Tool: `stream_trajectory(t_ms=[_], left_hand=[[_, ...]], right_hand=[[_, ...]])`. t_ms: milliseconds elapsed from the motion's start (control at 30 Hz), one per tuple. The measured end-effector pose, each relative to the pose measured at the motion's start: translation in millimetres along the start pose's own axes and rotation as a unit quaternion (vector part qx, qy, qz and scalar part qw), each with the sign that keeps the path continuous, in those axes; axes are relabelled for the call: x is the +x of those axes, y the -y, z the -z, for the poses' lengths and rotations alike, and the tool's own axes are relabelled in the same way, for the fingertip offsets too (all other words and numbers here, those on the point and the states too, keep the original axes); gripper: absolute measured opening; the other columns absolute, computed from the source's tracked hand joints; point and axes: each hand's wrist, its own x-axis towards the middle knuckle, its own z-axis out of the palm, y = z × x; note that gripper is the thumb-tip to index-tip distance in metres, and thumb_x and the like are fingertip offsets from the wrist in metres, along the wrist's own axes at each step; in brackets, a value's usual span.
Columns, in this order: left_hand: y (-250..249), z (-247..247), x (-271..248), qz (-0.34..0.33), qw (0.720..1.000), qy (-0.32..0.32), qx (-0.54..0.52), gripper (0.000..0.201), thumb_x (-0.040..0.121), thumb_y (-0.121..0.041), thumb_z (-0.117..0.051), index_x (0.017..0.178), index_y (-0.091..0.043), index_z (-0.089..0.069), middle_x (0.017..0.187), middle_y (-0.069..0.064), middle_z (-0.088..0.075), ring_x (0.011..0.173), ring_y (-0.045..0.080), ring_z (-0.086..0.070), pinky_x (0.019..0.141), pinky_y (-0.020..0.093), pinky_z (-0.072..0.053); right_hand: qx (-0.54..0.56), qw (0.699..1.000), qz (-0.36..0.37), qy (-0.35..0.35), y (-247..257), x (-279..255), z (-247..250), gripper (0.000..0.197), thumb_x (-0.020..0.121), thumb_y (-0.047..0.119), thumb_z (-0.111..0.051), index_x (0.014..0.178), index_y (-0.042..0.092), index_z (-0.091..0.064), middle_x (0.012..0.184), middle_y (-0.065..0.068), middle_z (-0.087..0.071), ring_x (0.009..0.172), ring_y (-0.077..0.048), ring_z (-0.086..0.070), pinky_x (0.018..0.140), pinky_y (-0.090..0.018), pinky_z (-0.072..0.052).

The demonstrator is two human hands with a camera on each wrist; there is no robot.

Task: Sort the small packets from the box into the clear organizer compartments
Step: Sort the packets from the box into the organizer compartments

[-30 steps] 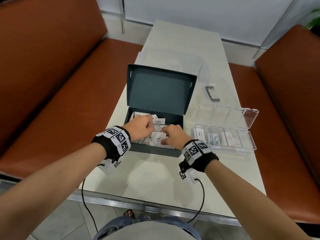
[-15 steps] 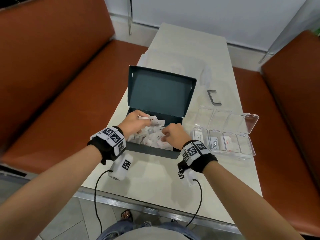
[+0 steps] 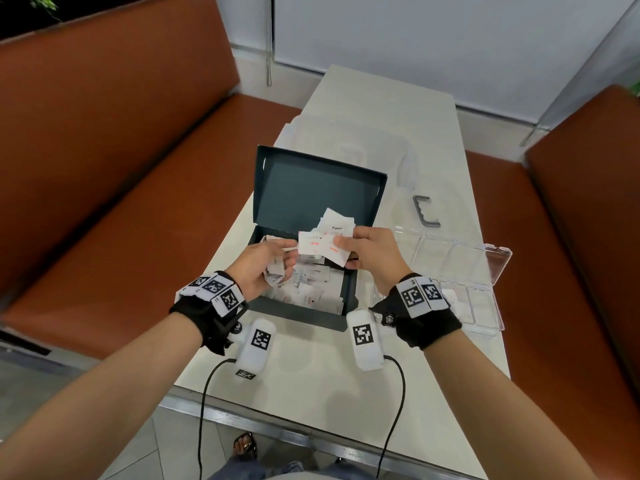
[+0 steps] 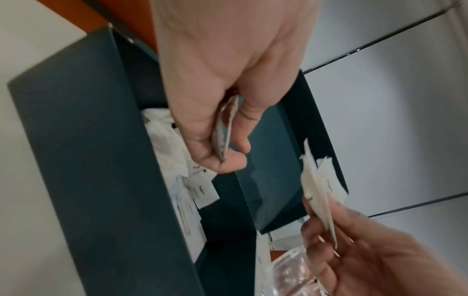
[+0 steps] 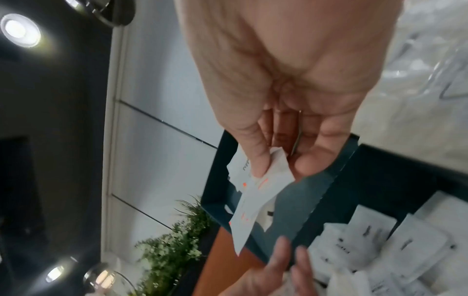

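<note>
The dark teal box (image 3: 304, 315) stands open on the white table, with many white packets (image 3: 313, 292) loose inside. Above it my right hand (image 3: 346, 247) pinches a fan of several packets (image 3: 322, 244), some with red print and one marked Pepper; the right wrist view shows the thumb pressed on this fan of packets (image 5: 260, 186). My left hand (image 3: 280, 261) grips a few crumpled packets (image 3: 275, 273), and its forefinger points at the fan's left edge. The held packet (image 4: 222, 130) sits between thumb and fingers. The clear organizer (image 3: 485, 306) lies open to the right.
A grey metal bracket (image 3: 424, 211) lies behind the organizer. Clear plastic wrapping (image 3: 363, 140) lies behind the upright box lid (image 3: 318, 188). Orange-brown benches (image 3: 138, 202) flank the table on both sides. The table's near edge (image 3: 311, 434) runs in front of me.
Both hands have lifted out of the box with packets. The right hand now holds its packets fanned above the box, and the left hand has come up beside them.
</note>
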Motion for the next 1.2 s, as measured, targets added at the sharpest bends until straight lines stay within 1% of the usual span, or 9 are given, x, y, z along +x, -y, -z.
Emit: stream_trajectory(t_ms=[133,300,400,533,633,767,867,1067,1200], left_hand=[[6,-26,-5,0.048,0.996,0.04,-0.071,0.047,0.098,-0.046,-0.049,0.117,-0.005,-0.062,0.088,0.014,-0.068,0.063,0.016,-0.062,0.054,0.024,-0.055],[2,-38,-9,0.12,0.978,0.16,-0.067,0.072,0.087,-0.068,-0.047,0.114,-0.005,-0.069,0.116,0.021,-0.066,0.098,0.033,-0.065,0.072,0.04,-0.058],[1,-40,-13,0.146,0.964,0.223,-0.011,0.063,0.086,-0.064,-0.053,0.105,-0.008,-0.076,0.121,0.024,-0.065,0.109,0.038,-0.065,0.079,0.047,-0.059],[6,-46,-18,0.144,0.965,0.211,0.064,0.039,0.097,-0.04,-0.053,0.118,-0.009,-0.063,0.12,0.021,-0.066,0.11,0.036,-0.065,0.069,0.035,-0.061],[9,-50,-16,0.099,0.979,0.164,0.073,0.027,0.101,-0.026,-0.05,0.114,-0.004,-0.059,0.109,0.023,-0.07,0.095,0.033,-0.071,0.056,0.027,-0.058],[11,-55,-9,0.034,0.991,0.12,0.05,0.022,0.102,-0.019,-0.048,0.107,-0.001,-0.061,0.092,0.018,-0.074,0.074,0.026,-0.073,0.051,0.024,-0.056],[11,-56,-4,0.015,0.993,0.114,0.037,0.023,0.101,-0.02,-0.05,0.11,-0.004,-0.063,0.093,0.016,-0.074,0.072,0.025,-0.072,0.055,0.028,-0.058],[16,-59,-3,0.016,0.993,0.114,0.008,0.031,0.103,-0.019,-0.045,0.118,0.004,-0.057,0.103,0.025,-0.07,0.082,0.032,-0.07,0.059,0.034,-0.057],[17,-59,-1,0.0,0.995,0.1,0.026,0.028,0.103,-0.021,-0.045,0.116,-0.001,-0.06,0.103,0.021,-0.07,0.076,0.026,-0.071,0.059,0.032,-0.057]], right_hand=[[0.05,0.998,-0.019,0.011,3,-5,-6,0.008,0.088,0.004,-0.065,0.084,0.01,-0.068,0.088,-0.006,-0.073,0.072,-0.015,-0.069,0.059,-0.024,-0.055],[-0.067,0.996,-0.009,0.065,5,-4,-1,0.013,0.087,0.0,-0.062,0.097,0.002,-0.071,0.097,-0.013,-0.073,0.08,-0.019,-0.07,0.066,-0.032,-0.06],[-0.197,0.976,0.003,0.09,9,-1,4,0.017,0.083,0.002,-0.063,0.098,-0.003,-0.072,0.096,-0.021,-0.072,0.084,-0.029,-0.069,0.076,-0.043,-0.057],[-0.26,0.959,0.019,0.107,9,-3,9,0.017,0.083,0.009,-0.067,0.093,-0.005,-0.071,0.091,-0.023,-0.071,0.077,-0.029,-0.066,0.074,-0.041,-0.055],[-0.239,0.968,0.047,0.065,3,-6,11,0.024,0.081,0.014,-0.074,0.089,-0.006,-0.065,0.086,-0.024,-0.067,0.072,-0.023,-0.058,0.068,-0.038,-0.05],[-0.184,0.982,0.036,-0.025,-4,-11,15,0.024,0.082,0.028,-0.073,0.091,0.01,-0.06,0.082,-0.005,-0.064,0.074,-0.014,-0.062,0.068,-0.032,-0.053],[-0.155,0.988,0.001,-0.009,-6,-15,17,0.026,0.08,0.022,-0.076,0.094,0.007,-0.06,0.068,0.001,-0.066,0.051,0.001,-0.062,0.048,-0.019,-0.051],[-0.043,0.996,0.015,-0.082,-2,-17,35,0.011,0.085,0.008,-0.069,0.093,0.004,-0.063,0.075,-0.009,-0.067,0.059,-0.015,-0.063,0.054,-0.025,-0.052],[0.004,1.0,0.027,0.006,2,-23,37,0.021,0.084,0.002,-0.07,0.105,-0.001,-0.066,0.061,-0.004,-0.063,0.051,-0.011,-0.058,0.053,-0.021,-0.053]])
